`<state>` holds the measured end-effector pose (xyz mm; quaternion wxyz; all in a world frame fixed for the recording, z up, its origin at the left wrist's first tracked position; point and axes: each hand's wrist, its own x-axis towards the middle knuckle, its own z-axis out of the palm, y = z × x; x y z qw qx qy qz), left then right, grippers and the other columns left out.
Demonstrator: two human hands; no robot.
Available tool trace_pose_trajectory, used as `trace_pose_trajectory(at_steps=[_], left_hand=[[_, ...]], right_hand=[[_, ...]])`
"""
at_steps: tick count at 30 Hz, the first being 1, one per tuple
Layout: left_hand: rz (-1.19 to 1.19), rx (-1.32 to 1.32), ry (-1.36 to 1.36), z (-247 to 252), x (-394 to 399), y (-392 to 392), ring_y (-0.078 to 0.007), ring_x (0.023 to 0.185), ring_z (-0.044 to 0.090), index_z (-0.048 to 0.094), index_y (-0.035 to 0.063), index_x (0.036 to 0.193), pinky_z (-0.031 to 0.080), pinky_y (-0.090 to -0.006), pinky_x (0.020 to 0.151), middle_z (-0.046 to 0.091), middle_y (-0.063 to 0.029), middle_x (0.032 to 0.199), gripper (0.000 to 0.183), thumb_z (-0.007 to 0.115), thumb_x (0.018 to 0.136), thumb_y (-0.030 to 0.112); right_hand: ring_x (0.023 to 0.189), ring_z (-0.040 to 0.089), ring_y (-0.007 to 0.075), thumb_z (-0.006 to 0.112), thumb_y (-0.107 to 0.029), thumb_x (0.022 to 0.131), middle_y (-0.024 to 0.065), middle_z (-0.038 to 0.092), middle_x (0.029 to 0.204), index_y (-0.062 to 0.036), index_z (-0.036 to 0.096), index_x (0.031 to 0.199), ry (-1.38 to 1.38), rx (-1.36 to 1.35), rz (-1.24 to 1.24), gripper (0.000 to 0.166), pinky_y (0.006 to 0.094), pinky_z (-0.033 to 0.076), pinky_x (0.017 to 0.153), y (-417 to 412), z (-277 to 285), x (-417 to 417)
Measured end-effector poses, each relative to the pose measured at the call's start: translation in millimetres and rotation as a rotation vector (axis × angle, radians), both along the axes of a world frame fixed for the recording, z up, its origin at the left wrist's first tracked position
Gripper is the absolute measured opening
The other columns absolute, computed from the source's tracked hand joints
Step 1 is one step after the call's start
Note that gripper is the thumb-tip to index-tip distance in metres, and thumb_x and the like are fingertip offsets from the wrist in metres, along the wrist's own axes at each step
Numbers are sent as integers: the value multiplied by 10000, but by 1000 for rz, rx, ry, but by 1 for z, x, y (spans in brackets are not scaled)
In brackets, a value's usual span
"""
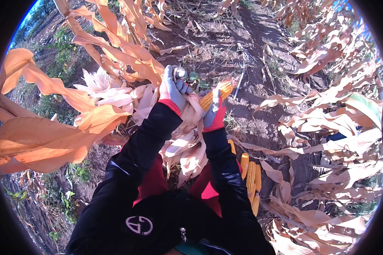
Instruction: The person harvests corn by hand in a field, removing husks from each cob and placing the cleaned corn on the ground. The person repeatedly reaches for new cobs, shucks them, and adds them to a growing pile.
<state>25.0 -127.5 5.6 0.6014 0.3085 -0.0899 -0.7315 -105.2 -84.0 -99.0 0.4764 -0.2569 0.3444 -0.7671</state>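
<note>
A yellow ear of corn (206, 100), partly husked, points up and to the right in front of me, silk at its tip. My right hand (214, 111), in a grey and coral glove, holds the ear from its right side. Pale dry husk (193, 106) is peeled back around the ear's lower end. My left hand (175, 89), gloved alike, is closed at the husk's left side and grips it; what lies inside the fist is hidden. Below both hands, loose husks (185, 153) are heaped between my knees.
Several bare corn ears (251, 178) lie on the ground beside my right leg. Dry corn stalks and broad leaves (51, 137) lean in close on the left. More dried corn plants (335, 118) stand or lie along the right. Opened husks (105, 86) sit left of my hands.
</note>
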Motion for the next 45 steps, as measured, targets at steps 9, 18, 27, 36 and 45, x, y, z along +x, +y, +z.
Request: trace_pose_trajectory(at_steps=[9,18,27,36,45], left_hand=[[-218,-98,-331,-39,16,-19,-114,461,397,586,89,829,352,-253,477,457,6,562,321,510,902,393],[179,-971,-1736,-37,4,-12,-300,1157,471,458,50,1255,352,-408,965,514,-151,1238,724,716,689,420],[-860,-608,-1971,-64,-10,15,-342,1343,247,329,78,1374,112,-550,1084,371,-147,1400,1010,716,575,561],[-840,-749,-1465,-77,-22,16,-275,922,630,535,72,1128,486,-339,799,655,-133,971,618,737,606,333],[-822,-786,-1327,-61,-37,37,-321,891,625,558,78,1049,500,-388,754,649,-161,926,525,699,605,320]], right_hand=[[918,551,233,454,-587,858,109,552,1032,-43,471,1135,-349,154,-124,611,378,462,817,-8,11,-69],[854,573,129,626,-123,838,34,581,967,-51,522,1122,-38,152,-163,311,281,482,705,-7,20,-71],[1096,516,312,534,-311,877,156,517,1178,-35,442,1235,-285,54,51,461,457,423,951,-11,-15,-33],[941,513,284,498,-375,871,99,534,1012,-42,492,1131,-237,-118,175,422,443,400,919,-4,10,-30],[787,458,201,554,-469,806,55,475,873,-58,460,1051,38,-244,357,488,383,383,786,14,73,-41]])
